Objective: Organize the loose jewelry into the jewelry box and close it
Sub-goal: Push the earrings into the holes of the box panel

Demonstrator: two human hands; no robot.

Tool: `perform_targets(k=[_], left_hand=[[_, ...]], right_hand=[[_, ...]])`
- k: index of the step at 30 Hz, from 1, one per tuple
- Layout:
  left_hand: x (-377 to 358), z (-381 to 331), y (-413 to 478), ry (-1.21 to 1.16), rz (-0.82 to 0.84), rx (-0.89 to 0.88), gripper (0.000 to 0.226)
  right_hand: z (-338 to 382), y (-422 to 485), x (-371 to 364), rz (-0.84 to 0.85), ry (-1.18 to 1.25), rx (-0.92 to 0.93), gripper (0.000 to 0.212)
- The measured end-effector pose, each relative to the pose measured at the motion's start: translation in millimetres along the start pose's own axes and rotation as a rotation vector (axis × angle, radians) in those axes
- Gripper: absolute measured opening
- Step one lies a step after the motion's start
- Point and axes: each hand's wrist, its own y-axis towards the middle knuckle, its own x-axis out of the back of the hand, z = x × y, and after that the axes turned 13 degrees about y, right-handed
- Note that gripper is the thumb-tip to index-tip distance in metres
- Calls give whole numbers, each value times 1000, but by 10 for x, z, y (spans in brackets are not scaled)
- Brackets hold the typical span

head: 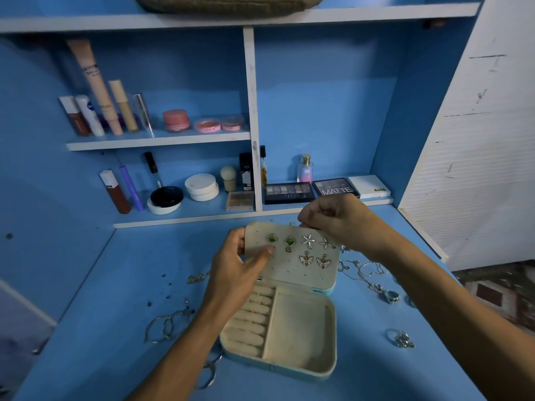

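Note:
A cream jewelry box (301,340) lies open on the blue desk, with ring rolls on its left and a bare tray on its right. Its raised earring panel (292,273) carries green studs, starfish studs and butterfly drops. My left hand (237,270) grips the panel's left edge, thumb across its front. My right hand (338,221) reaches over the panel's top right corner with fingers curled behind it; what they pinch is hidden. Loose chains and a pendant (376,282) lie to the right of the box. A ring cluster (402,338) lies further front, and bangles (165,328) are at left.
Shelves at the back hold eyeshadow palettes (289,192), compacts, tubes and a perfume bottle (305,169). Small earring bits (168,285) dot the desk left of the box. A white wall panel (477,169) stands on the right.

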Motion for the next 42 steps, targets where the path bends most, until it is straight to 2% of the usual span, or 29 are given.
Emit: perform_targets(k=[4,9,16,21,24,29,37,42], left_hand=[[39,-31,-73,-21,-9,-37,24],[84,-56,-162,4,-33,-105,22],[106,-9,-245,53,-80,-199,23],[134,151,-294,164,-142,-296,30],[170,227,-341,237,-158,-388,23],[236,308,-376,360,-192,-531,22],[307,414,-385,500,-260,-766,29],[333,442,-381,574,-284,-839,34]], right_hand=[[2,18,29,14,109,-28,13],[-11,108,-1,94,120,-47,16],[58,130,-162,312,-73,-101,16],[66,122,-234,419,-28,-142,13],[14,89,-278,464,-47,-125,18],[-58,-2,-363,492,59,-55,18],[-130,-119,-529,482,54,38,23],[-146,-129,-554,501,66,50,26]])
